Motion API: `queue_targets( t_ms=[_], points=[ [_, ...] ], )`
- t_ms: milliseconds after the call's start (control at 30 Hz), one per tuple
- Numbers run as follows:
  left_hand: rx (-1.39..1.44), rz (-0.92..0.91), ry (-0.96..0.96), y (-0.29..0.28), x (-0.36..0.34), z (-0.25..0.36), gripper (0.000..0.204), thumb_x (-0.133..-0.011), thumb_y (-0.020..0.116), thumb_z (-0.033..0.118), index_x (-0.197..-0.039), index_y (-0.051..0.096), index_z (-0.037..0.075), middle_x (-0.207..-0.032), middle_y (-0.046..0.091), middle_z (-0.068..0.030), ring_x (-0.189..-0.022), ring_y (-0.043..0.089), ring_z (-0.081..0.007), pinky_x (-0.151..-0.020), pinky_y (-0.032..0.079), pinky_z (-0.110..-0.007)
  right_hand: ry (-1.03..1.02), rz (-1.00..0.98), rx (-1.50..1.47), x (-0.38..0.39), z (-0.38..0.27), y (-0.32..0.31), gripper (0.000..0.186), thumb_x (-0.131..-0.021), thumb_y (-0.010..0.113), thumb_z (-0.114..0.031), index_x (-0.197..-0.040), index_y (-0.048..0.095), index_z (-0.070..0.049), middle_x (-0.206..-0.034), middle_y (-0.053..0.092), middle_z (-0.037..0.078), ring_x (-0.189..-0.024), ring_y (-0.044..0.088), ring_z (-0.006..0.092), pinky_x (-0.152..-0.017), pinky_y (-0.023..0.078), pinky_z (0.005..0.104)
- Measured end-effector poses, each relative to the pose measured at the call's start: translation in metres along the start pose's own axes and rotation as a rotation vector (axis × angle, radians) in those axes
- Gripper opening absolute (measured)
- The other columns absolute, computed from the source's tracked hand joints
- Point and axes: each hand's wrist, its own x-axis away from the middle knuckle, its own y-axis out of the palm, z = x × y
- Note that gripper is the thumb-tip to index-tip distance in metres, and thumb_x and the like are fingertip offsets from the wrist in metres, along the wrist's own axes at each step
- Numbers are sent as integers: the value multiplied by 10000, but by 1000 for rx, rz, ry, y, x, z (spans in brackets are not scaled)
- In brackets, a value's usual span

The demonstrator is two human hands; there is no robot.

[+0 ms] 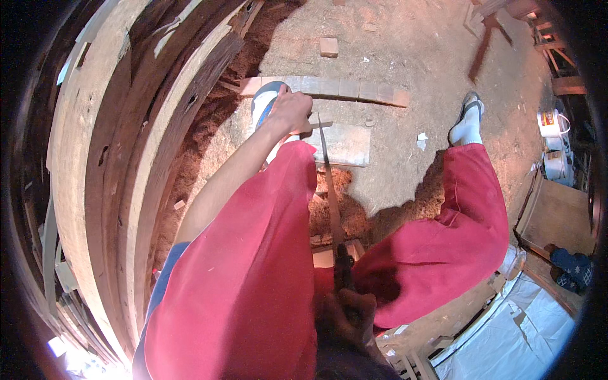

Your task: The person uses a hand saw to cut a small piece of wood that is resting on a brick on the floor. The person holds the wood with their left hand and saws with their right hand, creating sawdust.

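Observation:
My right hand, low in the middle and partly in shadow, is closed round the dark handle of a handsaw. Its long narrow blade points away from me, the tip close to my left hand. My left hand reaches down by my left foot, fingers curled over the end of a small wooden strip; the fingers' undersides are hidden. A flat pale board lies on the ground just beyond my left knee, beside the blade. Past it runs a row of small wooden blocks.
Tall timber planks stand along the left. Loose blocks, such as a square one, lie on the dusty ground. White buckets and a brown panel stand at right, above a pale plastic sheet. Sawdust lies between my legs.

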Motion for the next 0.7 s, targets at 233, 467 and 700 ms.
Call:
queue_targets(
  t_ms=[233,467,700],
  points=[
    [-32,-21,-38,6,3,-1,305,-654,839,271,-886,804,77,-913,762,-180,-944,737,-322,-1121,360,-465,-43,183,269,-23,9,10,124,-948,631,72,-871,617,-23,-710,609,37,-519,537,88,-447,412,297],
    [-16,-4,13,-1,-1,-6,334,-608,837,293,-857,794,75,-907,757,-192,-947,737,-321,-1118,366,-463,17,-216,92,-29,-44,-17,64,-945,653,48,-962,636,-12,-771,624,36,-581,538,66,-488,397,268],
    [-35,-86,49,-4,-5,-11,330,-618,859,331,-840,798,96,-897,762,-164,-913,734,-329,-1083,383,-449,75,-72,197,-49,-56,-3,124,-954,704,-45,-848,643,-24,-615,516,-24,-543,458,67,-486,352,272]
  ],
)
